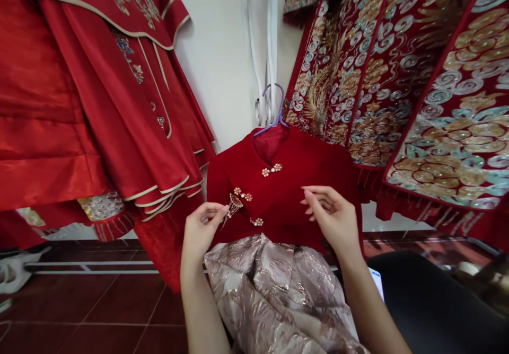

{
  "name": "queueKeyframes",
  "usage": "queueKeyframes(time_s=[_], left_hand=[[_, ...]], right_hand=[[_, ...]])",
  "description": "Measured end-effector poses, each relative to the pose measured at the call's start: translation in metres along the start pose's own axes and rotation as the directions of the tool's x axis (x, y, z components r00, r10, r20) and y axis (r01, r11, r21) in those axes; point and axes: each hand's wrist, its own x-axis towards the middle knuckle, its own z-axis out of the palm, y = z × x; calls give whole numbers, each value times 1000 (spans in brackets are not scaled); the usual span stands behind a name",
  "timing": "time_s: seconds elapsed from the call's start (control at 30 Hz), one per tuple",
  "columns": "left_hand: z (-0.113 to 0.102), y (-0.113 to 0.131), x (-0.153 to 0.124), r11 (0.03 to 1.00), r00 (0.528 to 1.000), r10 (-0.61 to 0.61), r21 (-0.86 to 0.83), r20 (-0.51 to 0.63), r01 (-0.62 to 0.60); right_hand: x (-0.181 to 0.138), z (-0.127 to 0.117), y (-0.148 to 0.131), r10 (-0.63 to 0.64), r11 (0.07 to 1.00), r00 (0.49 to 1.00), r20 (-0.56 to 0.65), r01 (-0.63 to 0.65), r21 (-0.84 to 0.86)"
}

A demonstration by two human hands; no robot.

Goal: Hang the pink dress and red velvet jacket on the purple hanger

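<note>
A small dark red velvet dress with pearl clasps and a pale metallic brocade skirt hangs on a lilac hanger in front of me. My left hand pinches the tasselled ornament at the dress's front flap. My right hand rests on the red bodice on the other side, its fingers curled loosely with the tips touching the fabric.
Red satin garments with cream piping hang at the left. Heavily embroidered red and gold robes hang at the right. A white wall is behind, a dark red tiled floor below, and a black seat at lower right.
</note>
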Motion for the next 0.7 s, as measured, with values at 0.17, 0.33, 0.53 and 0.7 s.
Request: queueKeyframes(time_s=[0.17,0.33,0.53,0.7], left_hand=[[18,-13,2,996,962,-58,86,266,36],[46,-42,10,971,914,-146,232,379,59],[50,-39,10,959,901,-136,284,412,14],[48,-40,9,965,912,-122,261,392,17]], right_hand=[[-7,14,5,24,1000,988,150,-25,1],[-14,30,24,60,975,843,534,65,-212],[-15,32,29,49,965,874,483,82,-248],[-17,41,43,38,969,864,502,92,-231]])
